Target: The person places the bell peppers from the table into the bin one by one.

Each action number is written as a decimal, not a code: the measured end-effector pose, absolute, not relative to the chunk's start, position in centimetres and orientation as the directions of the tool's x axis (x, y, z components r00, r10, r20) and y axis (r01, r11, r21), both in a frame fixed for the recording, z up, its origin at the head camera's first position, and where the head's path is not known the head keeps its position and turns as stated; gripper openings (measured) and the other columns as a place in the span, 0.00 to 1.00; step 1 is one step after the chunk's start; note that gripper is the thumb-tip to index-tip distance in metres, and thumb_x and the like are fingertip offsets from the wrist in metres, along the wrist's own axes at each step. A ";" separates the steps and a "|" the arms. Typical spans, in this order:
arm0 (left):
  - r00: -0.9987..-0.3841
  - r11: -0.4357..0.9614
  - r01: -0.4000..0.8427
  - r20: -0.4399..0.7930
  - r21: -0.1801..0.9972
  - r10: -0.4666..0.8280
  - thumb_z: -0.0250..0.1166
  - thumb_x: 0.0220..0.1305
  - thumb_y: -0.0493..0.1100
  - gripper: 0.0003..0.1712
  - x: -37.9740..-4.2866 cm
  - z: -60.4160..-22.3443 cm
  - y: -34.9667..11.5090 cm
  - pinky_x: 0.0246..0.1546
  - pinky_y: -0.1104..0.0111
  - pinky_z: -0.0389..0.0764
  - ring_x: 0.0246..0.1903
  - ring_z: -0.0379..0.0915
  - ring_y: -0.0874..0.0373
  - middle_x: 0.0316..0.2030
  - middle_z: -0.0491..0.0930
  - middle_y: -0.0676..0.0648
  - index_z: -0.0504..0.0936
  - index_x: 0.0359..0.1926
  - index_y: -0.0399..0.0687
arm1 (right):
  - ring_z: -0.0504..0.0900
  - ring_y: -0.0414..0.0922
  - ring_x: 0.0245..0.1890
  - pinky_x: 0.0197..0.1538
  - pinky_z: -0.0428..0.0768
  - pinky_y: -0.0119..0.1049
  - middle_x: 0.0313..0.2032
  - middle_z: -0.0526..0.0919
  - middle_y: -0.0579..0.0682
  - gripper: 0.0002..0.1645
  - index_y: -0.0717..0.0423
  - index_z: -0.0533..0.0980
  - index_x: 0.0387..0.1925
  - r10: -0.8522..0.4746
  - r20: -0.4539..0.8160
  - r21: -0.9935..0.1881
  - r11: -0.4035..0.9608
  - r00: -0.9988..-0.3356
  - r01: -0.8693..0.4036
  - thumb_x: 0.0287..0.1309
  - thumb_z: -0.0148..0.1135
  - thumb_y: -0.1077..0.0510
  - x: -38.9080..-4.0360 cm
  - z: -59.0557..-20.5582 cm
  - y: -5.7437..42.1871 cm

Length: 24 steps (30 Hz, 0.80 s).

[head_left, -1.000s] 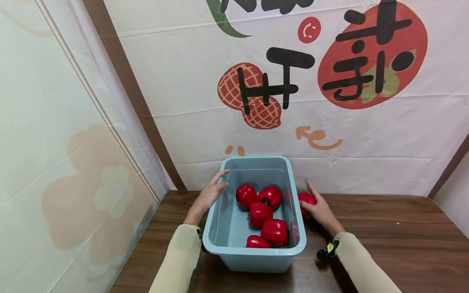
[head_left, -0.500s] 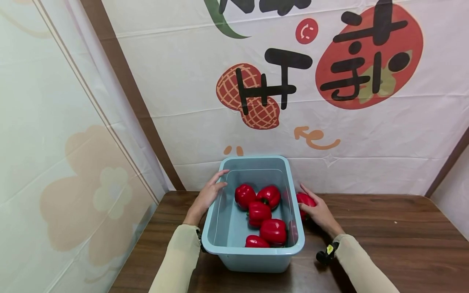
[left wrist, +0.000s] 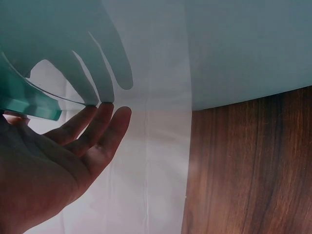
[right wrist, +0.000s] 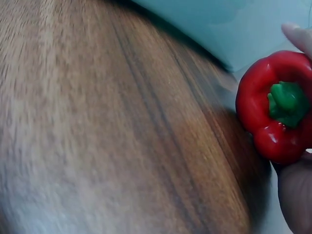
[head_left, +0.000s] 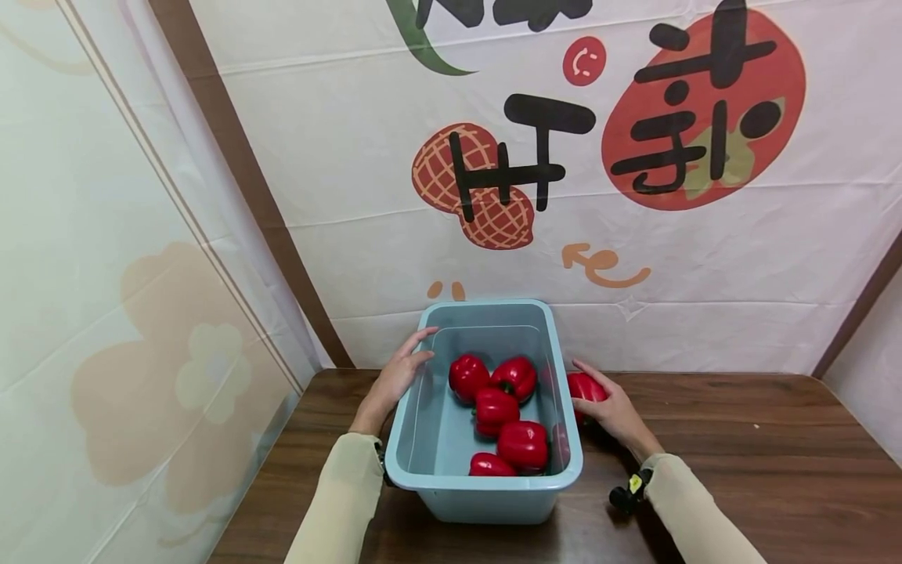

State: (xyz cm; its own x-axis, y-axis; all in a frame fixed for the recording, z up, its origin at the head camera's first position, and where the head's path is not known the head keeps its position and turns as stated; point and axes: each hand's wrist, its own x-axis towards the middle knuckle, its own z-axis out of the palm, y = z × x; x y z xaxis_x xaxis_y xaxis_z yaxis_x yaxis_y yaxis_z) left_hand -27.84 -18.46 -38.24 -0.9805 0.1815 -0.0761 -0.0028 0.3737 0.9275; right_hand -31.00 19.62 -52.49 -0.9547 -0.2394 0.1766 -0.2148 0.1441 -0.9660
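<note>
A light blue plastic bin (head_left: 486, 505) stands on the wooden table with several red bell peppers (head_left: 523, 446) inside. My left hand (head_left: 398, 380) holds the bin's left rim, thumb and index finger reaching over it. In the left wrist view, the other fingers (left wrist: 100, 141) touch the bin's outer wall (left wrist: 234, 53). Outside the bin, at its far right side, my right hand (head_left: 616, 411) grips another red bell pepper (head_left: 586, 386). This pepper shows its green stem (right wrist: 287, 102) in the right wrist view, with fingers on one side and the thumb on the other.
Behind the bin rises a white printed cloth wall (head_left: 366, 258), close to its far end. Another cloth panel (head_left: 162, 376) stands along the left. The brown wooden table (head_left: 733, 454) stretches out to the right of the bin.
My right hand has moved in toward the bin and its fingers have closed round the pepper beside it. My left hand stays on the rim. The head view has shifted slightly.
</note>
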 end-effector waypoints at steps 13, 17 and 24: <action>-0.979 0.385 0.013 -0.067 0.923 0.195 0.44 0.77 0.45 0.29 -26.8 -37.0 -18.2 0.59 0.40 0.70 0.64 0.61 0.34 0.75 0.51 0.38 0.57 0.76 0.53 | 0.72 0.58 0.52 0.46 0.81 0.35 0.59 0.71 0.67 0.39 0.54 0.62 0.73 -0.222 0.189 -0.966 0.135 -0.957 -0.222 0.61 0.64 0.62 -30.6 -52.5 19.3; -0.982 0.374 0.035 -0.037 0.927 0.183 0.44 0.77 0.47 0.28 -28.2 -39.2 -18.7 0.59 0.39 0.69 0.65 0.60 0.34 0.75 0.52 0.41 0.59 0.75 0.60 | 0.73 0.56 0.52 0.46 0.80 0.35 0.60 0.71 0.66 0.39 0.54 0.62 0.72 -0.207 0.186 -0.966 0.142 -0.960 -0.218 0.61 0.64 0.62 -30.5 -52.4 19.4; -0.986 0.365 0.035 -0.027 0.930 0.162 0.45 0.75 0.48 0.27 -28.5 -39.9 -18.7 0.59 0.38 0.69 0.66 0.61 0.34 0.74 0.54 0.44 0.61 0.73 0.63 | 0.73 0.55 0.52 0.46 0.81 0.35 0.59 0.72 0.64 0.38 0.50 0.64 0.72 -0.180 0.186 -0.963 0.160 -0.966 -0.216 0.61 0.65 0.59 -30.8 -53.4 19.5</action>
State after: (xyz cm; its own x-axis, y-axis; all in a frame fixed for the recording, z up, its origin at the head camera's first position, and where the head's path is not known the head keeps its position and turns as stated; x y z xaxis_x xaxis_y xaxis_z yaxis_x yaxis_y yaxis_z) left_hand -28.54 -18.70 -39.90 -0.9865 0.1617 -0.0267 0.0346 0.3648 0.9305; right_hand -30.78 19.51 -53.43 -0.9659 -0.1797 0.1865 -0.2158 0.1603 -0.9632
